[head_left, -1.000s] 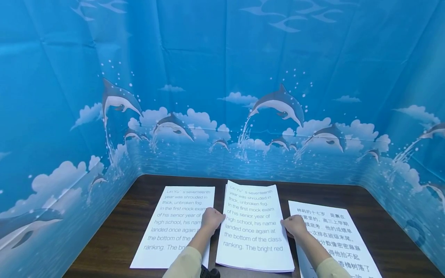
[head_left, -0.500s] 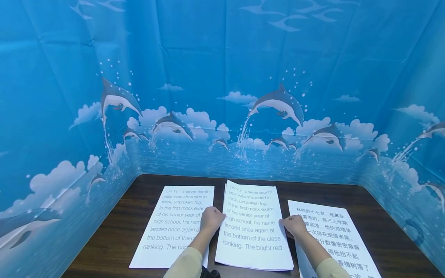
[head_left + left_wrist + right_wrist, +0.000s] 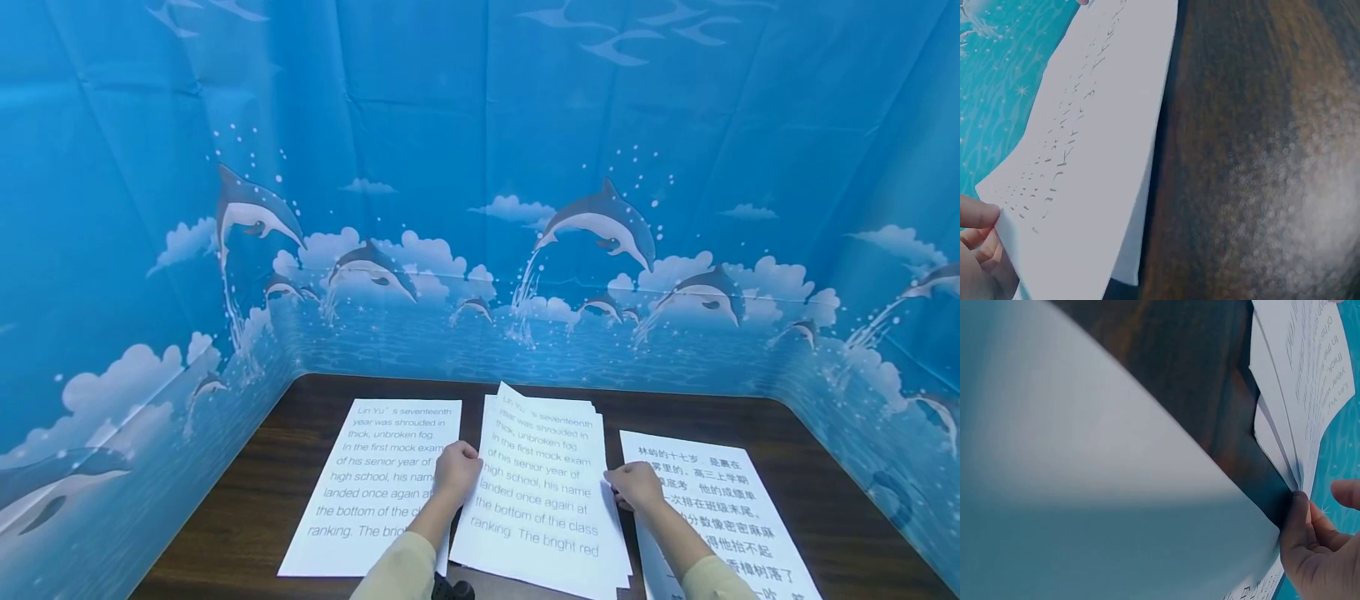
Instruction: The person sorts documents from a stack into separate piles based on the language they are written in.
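Observation:
In the head view, a stack of printed paper (image 3: pixel 536 500) lies in the middle, its top sheet skewed left and its upper left corner lifted. My left hand (image 3: pixel 456 473) pinches the left edge of this sheet between thumb and curled fingers. The left wrist view shows that sheet (image 3: pixel 1104 150) raised at a slant, with another edge below it. At the stack's right edge, my right hand (image 3: pixel 636 487) holds the sheets at their side. Several fanned sheet edges (image 3: pixel 1279 419) meet at its fingertips in the right wrist view; one finger stands apart.
To the left lies an English-printed sheet (image 3: pixel 375 492), partly under my left forearm. A Chinese-printed sheet (image 3: pixel 738 517) lies to the right, partly under my right forearm. All rest on a dark wooden table (image 3: pixel 225 517), with a blue dolphin curtain (image 3: pixel 450 208) around it.
The top sheet has slid left and toward me, uncovering sheets beneath at the top and right. Its upper left corner has risen. My left hand has moved slightly left and upward; my right hand barely moved.

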A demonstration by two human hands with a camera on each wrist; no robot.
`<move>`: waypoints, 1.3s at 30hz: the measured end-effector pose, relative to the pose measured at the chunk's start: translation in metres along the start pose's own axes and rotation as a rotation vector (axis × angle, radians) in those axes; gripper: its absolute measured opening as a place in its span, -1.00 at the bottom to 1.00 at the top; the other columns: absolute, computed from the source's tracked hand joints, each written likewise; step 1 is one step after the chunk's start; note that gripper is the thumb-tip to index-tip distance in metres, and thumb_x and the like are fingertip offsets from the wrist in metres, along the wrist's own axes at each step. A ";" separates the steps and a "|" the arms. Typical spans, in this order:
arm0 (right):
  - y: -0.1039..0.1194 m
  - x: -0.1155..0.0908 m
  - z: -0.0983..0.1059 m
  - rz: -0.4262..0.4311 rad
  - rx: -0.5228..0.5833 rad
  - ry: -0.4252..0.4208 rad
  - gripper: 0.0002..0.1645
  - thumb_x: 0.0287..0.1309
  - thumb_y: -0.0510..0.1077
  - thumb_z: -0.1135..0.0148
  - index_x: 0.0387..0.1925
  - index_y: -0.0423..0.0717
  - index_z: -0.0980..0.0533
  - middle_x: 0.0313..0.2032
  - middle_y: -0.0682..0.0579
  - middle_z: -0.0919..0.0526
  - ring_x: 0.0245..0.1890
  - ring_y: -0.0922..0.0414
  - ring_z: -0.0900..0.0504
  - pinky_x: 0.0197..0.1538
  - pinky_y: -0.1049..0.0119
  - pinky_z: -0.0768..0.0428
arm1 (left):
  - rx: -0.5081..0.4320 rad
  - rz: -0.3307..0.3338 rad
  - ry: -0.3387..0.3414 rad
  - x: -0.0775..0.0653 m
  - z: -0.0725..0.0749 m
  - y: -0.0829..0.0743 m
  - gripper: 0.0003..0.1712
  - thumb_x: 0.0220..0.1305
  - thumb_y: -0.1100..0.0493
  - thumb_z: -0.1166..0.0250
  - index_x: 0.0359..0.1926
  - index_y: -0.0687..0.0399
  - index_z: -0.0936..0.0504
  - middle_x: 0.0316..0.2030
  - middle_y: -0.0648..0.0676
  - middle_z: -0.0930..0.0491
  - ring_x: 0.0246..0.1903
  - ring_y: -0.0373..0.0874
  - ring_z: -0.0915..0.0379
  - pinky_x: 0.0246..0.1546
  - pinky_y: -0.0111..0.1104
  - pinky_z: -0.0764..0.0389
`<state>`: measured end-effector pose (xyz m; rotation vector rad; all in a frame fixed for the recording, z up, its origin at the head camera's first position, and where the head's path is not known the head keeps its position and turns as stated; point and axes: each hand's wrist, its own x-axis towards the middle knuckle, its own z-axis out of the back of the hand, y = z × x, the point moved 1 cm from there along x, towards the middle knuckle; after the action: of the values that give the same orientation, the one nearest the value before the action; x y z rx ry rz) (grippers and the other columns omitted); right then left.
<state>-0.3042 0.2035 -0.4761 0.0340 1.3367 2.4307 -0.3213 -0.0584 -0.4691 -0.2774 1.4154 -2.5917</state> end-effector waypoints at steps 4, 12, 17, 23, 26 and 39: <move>0.004 -0.003 0.001 -0.015 0.016 0.004 -0.76 -0.06 -0.26 -0.11 -0.43 -0.45 -0.46 -0.55 -0.13 -0.47 -0.58 0.09 -0.47 -0.63 0.44 -0.44 | -0.017 0.036 0.029 0.000 -0.001 0.001 -0.96 -0.10 0.38 -0.15 -0.55 0.20 -0.46 -0.59 0.06 -0.38 -0.55 -0.10 -0.33 -0.51 -0.32 -0.39; 0.003 -0.005 0.003 -0.011 0.070 0.038 -0.76 -0.05 -0.29 -0.09 -0.40 -0.48 -0.44 -0.52 -0.13 -0.46 -0.58 0.12 -0.47 -0.60 0.44 -0.47 | -0.127 0.128 0.049 0.002 -0.003 0.007 -0.91 -0.18 0.42 -0.14 -0.53 0.24 -0.47 -0.57 0.09 -0.37 -0.55 -0.07 -0.33 -0.56 -0.36 -0.38; 0.003 -0.006 0.004 -0.038 0.116 0.069 -0.73 -0.04 -0.30 -0.08 -0.34 -0.52 -0.42 -0.51 -0.16 -0.46 -0.55 0.09 -0.49 -0.54 0.39 -0.51 | -0.216 0.168 0.085 0.001 0.000 0.009 -0.91 -0.16 0.42 -0.13 -0.49 0.26 -0.47 -0.55 0.11 -0.38 -0.55 -0.08 -0.34 -0.59 -0.42 -0.37; 0.004 -0.008 0.005 -0.046 0.129 0.084 -0.71 -0.05 -0.30 -0.07 -0.34 -0.53 -0.41 -0.52 -0.16 -0.46 -0.56 0.10 -0.49 -0.55 0.40 -0.51 | -0.269 0.214 0.131 0.000 0.001 0.010 -0.91 -0.07 0.40 -0.12 -0.43 0.28 -0.47 -0.51 0.13 -0.40 -0.54 -0.08 -0.37 -0.54 -0.37 -0.43; 0.002 -0.007 0.004 -0.046 0.127 0.079 -0.71 -0.05 -0.30 -0.07 -0.33 -0.53 -0.42 -0.53 -0.15 -0.45 -0.57 0.10 -0.49 -0.56 0.41 -0.51 | -0.286 0.233 0.143 -0.001 0.002 0.010 -0.90 -0.06 0.40 -0.12 -0.42 0.29 -0.47 -0.50 0.14 -0.40 -0.53 -0.07 -0.38 -0.52 -0.35 -0.44; 0.006 -0.005 0.004 -0.054 0.103 0.089 -0.78 -0.06 -0.29 -0.08 -0.39 -0.43 -0.47 -0.52 -0.11 -0.47 -0.54 0.09 -0.50 -0.52 0.37 -0.51 | -0.331 0.257 0.145 0.002 -0.001 0.013 -0.89 -0.04 0.40 -0.12 -0.39 0.31 -0.48 -0.48 0.14 -0.41 -0.48 -0.05 -0.38 -0.46 -0.31 -0.43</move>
<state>-0.3006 0.2024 -0.4683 -0.0843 1.4814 2.3416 -0.3226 -0.0654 -0.4803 0.0522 1.7983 -2.2059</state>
